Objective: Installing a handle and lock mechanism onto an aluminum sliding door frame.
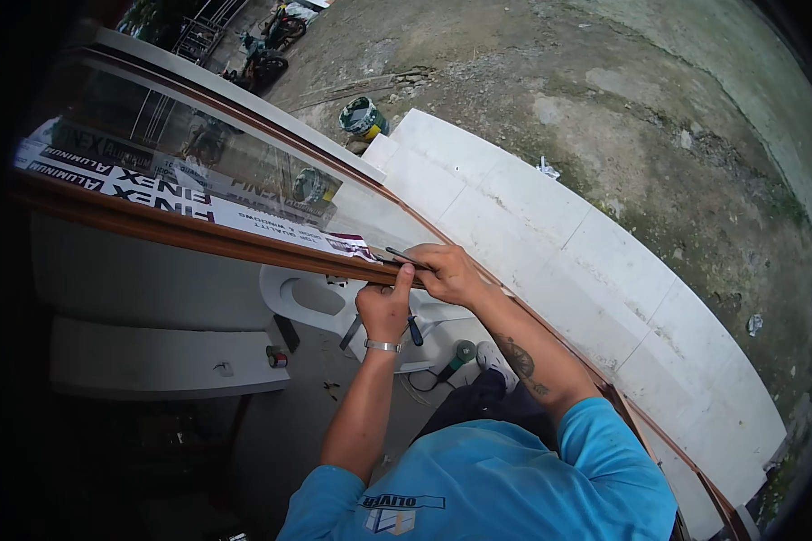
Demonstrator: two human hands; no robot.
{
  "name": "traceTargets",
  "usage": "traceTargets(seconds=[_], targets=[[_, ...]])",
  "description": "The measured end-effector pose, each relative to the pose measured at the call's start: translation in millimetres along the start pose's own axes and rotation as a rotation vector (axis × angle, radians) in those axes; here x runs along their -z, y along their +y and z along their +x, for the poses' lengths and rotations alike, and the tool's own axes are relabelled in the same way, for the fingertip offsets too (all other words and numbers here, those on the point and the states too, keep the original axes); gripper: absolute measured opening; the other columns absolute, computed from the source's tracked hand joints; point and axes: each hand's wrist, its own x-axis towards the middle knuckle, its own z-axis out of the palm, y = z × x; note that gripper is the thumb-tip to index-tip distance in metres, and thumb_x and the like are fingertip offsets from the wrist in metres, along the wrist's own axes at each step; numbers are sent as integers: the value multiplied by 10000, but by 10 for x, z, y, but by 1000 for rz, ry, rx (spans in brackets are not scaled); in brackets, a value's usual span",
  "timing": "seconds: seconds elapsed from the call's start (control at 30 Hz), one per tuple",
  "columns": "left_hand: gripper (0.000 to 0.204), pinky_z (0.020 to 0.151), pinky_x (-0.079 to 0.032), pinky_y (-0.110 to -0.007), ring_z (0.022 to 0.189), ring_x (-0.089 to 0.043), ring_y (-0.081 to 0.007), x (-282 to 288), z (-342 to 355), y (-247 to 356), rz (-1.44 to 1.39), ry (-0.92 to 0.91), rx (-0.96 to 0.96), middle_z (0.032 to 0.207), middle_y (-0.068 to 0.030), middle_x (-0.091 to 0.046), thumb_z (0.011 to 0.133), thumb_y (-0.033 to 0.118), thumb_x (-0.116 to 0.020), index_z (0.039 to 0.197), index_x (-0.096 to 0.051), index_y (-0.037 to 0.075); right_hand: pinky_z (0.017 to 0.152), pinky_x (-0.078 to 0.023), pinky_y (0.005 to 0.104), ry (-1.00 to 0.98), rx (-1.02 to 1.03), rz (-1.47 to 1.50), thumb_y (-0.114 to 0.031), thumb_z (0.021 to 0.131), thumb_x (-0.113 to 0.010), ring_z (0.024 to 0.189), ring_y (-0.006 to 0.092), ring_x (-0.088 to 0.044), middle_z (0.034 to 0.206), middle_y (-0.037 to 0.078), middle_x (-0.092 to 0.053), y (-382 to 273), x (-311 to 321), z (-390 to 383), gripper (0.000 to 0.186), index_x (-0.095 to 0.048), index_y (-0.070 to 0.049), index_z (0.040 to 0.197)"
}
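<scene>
A brown window frame with glass runs from the left toward the middle, a printed white and purple protective film along it. My left hand grips the frame's lower edge from below, thumb raised. My right hand is closed on a thin dark metal tool at the frame, just right of the film's crumpled end. Behind my left hand are a white plastic chair and a dark-handled tool.
A white ledge curves along the right beside concrete ground. A paint bucket and motorbikes stand beyond. Below lie a green power tool, cord, pliers and a small roll on a white step.
</scene>
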Motion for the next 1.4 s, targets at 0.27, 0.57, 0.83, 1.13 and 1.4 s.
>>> traceTargets(seconds=[0.27, 0.57, 0.83, 1.13, 1.4], targets=[[443, 550, -429, -247, 631, -524, -71, -197, -12, -6, -112, 75, 46, 721, -41, -643, 826, 337, -765, 853, -667, -94, 761, -535, 327, -128, -72, 126, -26, 805, -624, 852, 281, -675, 948, 151, -693, 120, 133, 75, 272, -693, -28, 1068], [419, 651, -529, -289, 705, -664, -162, -518, 18, 66, -171, 403, 45, 804, -144, -706, 800, 269, -788, 856, -670, -129, 902, -488, 283, -289, -508, 623, -22, 881, -618, 987, 133, -628, 1083, 97, -696, 385, 151, 44, 287, -657, -3, 1165], [353, 580, -510, -295, 617, -650, -158, -524, -9, 84, -85, 459, 35, 689, -137, -690, 780, 216, -762, 806, -676, -126, 828, -501, 261, -125, -642, 673, -48, 838, -666, 901, 133, -644, 1025, 102, -706, 633, 116, -94, 298, -673, 7, 1130], [372, 635, -501, -297, 677, -630, -136, -503, -7, 33, -122, 438, 46, 748, -128, -699, 812, 252, -764, 841, -680, -110, 480, -448, 275, -75, -1020, 455, -183, 782, -772, 525, 126, -557, 650, 73, -634, 754, 192, -214, 246, -674, 42, 805], [421, 651, -503, -282, 699, -630, -132, -509, -44, -10, -196, 385, 42, 787, -125, -701, 816, 285, -772, 887, -673, -117, 431, -413, 252, -104, -1105, 615, -192, 784, -790, 483, 112, -522, 587, 54, -573, 837, 158, -236, 271, -632, 25, 741]])
